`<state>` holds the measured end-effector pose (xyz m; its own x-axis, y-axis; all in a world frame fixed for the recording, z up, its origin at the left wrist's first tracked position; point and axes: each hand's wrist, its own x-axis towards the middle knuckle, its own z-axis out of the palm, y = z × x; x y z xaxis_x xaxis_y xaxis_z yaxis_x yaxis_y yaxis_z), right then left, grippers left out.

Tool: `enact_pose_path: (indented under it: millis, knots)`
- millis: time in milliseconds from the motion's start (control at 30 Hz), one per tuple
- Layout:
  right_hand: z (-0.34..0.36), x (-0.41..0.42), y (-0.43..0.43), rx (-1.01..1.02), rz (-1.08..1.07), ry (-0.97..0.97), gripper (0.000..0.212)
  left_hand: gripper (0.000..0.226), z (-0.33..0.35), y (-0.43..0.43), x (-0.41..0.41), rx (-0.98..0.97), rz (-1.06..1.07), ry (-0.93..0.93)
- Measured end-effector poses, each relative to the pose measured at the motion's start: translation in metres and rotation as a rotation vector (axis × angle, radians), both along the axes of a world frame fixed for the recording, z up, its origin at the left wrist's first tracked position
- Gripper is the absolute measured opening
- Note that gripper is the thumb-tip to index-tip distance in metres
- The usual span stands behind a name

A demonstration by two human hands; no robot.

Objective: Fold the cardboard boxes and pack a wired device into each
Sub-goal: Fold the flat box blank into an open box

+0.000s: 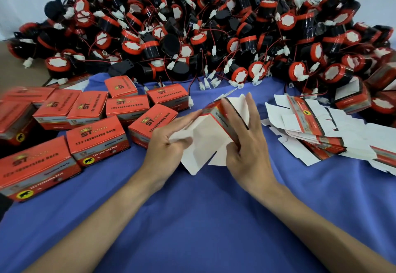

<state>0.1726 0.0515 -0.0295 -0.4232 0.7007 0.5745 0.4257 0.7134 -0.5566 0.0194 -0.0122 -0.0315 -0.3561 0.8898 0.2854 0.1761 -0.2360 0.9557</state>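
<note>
over open blue cloth (192, 219), left hand (167, 142) pinches the box (211, 135) at a white flap (181, 138), right hand (248, 142) grips its edge.

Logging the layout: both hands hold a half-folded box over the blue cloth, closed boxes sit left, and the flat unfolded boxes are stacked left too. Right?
No. The head view shows the flat unfolded boxes stacked on the right. Otherwise correct: left hand and right hand hold the half-folded box over the blue cloth, closed boxes on the left.
</note>
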Motion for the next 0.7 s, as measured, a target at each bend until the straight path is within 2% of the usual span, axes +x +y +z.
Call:
enact_pose_path:
  millis: [200,267,333,367,467,533,633,700]
  knots:
    - [-0.007,0.000,0.005,-0.067,-0.053,-0.127,0.076,0.069,0.001,0.004,0.000,-0.042,0.193,0.022]
    - [-0.008,0.001,0.006,-0.089,-0.048,-0.122,0.071,0.056,0.002,0.003,-0.001,-0.028,0.235,0.039]
    - [-0.009,0.002,0.006,-0.109,-0.023,-0.098,0.066,0.035,0.005,0.001,-0.004,-0.036,0.202,0.014]
    - [-0.008,0.002,0.006,-0.111,-0.006,-0.071,0.064,0.032,0.007,0.000,-0.006,-0.050,0.162,-0.014]
    - [-0.004,0.001,0.001,-0.063,0.050,0.008,0.061,0.037,0.011,-0.001,-0.014,-0.151,0.062,-0.099]
    - [-0.002,0.001,-0.002,0.009,0.119,0.026,0.059,0.039,0.013,-0.002,-0.016,-0.222,-0.020,-0.033]
    - [0.001,0.003,-0.004,0.025,0.213,0.052,0.058,0.072,0.010,-0.004,-0.021,-0.259,-0.148,-0.011]
    - [0.004,0.005,-0.004,-0.004,0.273,0.079,0.058,0.077,0.009,-0.005,-0.023,-0.215,-0.195,-0.025]
